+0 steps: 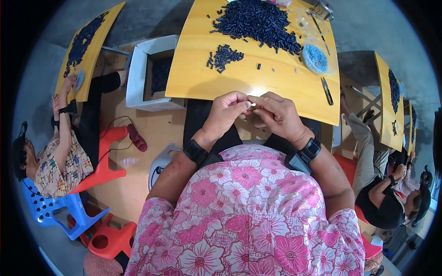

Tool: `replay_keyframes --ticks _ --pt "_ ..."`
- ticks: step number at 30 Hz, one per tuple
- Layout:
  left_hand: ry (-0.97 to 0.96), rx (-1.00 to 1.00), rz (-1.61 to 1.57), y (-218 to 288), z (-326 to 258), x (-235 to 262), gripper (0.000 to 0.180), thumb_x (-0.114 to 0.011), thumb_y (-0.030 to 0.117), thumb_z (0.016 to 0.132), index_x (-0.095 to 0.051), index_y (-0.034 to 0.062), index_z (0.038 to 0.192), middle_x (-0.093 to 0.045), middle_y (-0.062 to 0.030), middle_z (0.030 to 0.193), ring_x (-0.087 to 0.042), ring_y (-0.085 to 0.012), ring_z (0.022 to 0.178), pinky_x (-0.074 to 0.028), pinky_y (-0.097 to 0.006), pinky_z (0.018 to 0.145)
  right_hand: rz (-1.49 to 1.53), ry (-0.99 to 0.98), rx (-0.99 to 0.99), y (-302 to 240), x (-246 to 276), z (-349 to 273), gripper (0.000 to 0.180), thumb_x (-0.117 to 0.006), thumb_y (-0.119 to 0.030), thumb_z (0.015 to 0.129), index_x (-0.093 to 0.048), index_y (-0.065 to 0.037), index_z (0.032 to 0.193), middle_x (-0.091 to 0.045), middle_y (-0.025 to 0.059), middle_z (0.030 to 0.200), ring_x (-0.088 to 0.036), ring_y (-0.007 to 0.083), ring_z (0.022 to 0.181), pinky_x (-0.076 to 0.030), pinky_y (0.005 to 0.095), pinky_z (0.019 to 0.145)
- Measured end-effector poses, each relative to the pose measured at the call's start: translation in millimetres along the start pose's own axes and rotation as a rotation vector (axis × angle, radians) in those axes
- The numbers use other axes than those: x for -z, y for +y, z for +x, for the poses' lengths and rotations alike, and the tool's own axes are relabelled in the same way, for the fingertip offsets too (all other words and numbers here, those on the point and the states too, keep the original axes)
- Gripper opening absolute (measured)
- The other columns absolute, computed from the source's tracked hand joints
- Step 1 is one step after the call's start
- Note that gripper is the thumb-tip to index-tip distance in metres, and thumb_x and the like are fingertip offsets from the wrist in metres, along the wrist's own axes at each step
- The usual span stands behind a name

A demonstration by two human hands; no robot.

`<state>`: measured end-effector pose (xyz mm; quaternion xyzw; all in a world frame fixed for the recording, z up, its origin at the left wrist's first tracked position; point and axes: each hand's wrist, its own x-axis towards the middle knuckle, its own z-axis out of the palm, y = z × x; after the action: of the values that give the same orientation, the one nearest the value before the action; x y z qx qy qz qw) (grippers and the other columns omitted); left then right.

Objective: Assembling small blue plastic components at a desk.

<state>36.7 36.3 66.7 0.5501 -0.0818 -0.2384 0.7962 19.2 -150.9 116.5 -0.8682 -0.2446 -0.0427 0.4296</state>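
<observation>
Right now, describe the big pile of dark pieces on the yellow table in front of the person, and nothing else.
The big pile is a loose heap of many small, dark blue-black, short cylindrical pieces, plastic by the look. It lies on the far half of the yellow table, spreading toward a clear bowl of light blue bits. A smaller cluster and a few strays lie nearer the person. Neither hand touches it.

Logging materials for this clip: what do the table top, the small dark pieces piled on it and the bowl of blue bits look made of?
Table top: wood or laminate, going by its smooth, glossy yellow-orange surface with glare. Dark pieces: probably moulded plastic, being uniform, dull blue-black short cylinders. Bowl: clear plastic, since it is see-through with a thin rim.
</observation>
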Motion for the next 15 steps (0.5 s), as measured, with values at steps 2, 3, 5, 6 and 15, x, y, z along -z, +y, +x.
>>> replay_keyframes --ticks 2,3,5,6,15 --pt "0.036 -0.025 -0.025 -2.1 0.5 6.3 0.009 -0.059 0.007 0.09 -0.063 -0.0013 0.093 -0.063 -0.0014 0.083 -0.056 -0.0065 0.075 -0.047 -0.021 0.069 0.01 -0.017 -0.037 1.6 -0.4 2.7 0.029 -0.067 -0.005 0.077 -0.066 -0.01 0.105 -0.061 0.0101 0.078 -0.062 0.0285 0.069 -0.05 0.0344 0.063" --pt "0.027 -0.019 0.088 -3.0 0.3 10.9 0.01 -0.059 0.008 0.09 -0.063 -0.0006 0.095 -0.064 -0.0018 0.085 -0.058 -0.0069 0.077 -0.048 -0.022 0.072 0.02 -0.033 -0.078 3.3 0.2 3.2 0.027 -0.067 -0.006 0.077 -0.067 -0.008 0.103 -0.062 0.0112 0.08 -0.062 0.0291 0.07 -0.051 0.0343 0.064" --pt "0.021 -0.014 0.2 -5.9 0.1 15.4 0.012 -0.059 0.009 0.09 -0.063 0.0001 0.097 -0.064 -0.0022 0.087 -0.059 -0.0073 0.079 -0.048 -0.022 0.076 -0.004 -0.003 -0.118 18.7 0.5 2.9 0.023 -0.067 -0.006 0.078 -0.068 -0.007 0.101 -0.063 0.0117 0.082 -0.062 0.0282 0.071 -0.051 0.0336 0.065" --pt "0.017 0.0 0.224 -7.5 -2.5 15.6 0.012 -0.06 0.009 0.089 -0.063 0.0001 0.097 -0.065 -0.0019 0.087 -0.059 -0.0069 0.08 -0.048 -0.022 0.076 -0.026 0.029 -0.163 28.2 0.3 2.3 0.02 -0.067 -0.006 0.078 -0.069 -0.006 0.098 -0.064 0.0122 0.084 -0.063 0.0274 0.073 -0.051 0.0329 0.066" --pt "-0.003 0.016 0.17 -31.0 -19.6 29.5 0.012 -0.063 0.007 0.087 -0.063 -0.0001 0.097 -0.065 -0.001 0.088 -0.06 -0.0059 0.083 -0.048 -0.022 0.077 -0.12 0.152 -0.338 62.4 0.0 24.6 0.016 -0.064 0.0 0.081 -0.068 -0.002 0.097 -0.065 0.0086 0.086 -0.06 0.0161 0.068 -0.048 0.0253 0.063"
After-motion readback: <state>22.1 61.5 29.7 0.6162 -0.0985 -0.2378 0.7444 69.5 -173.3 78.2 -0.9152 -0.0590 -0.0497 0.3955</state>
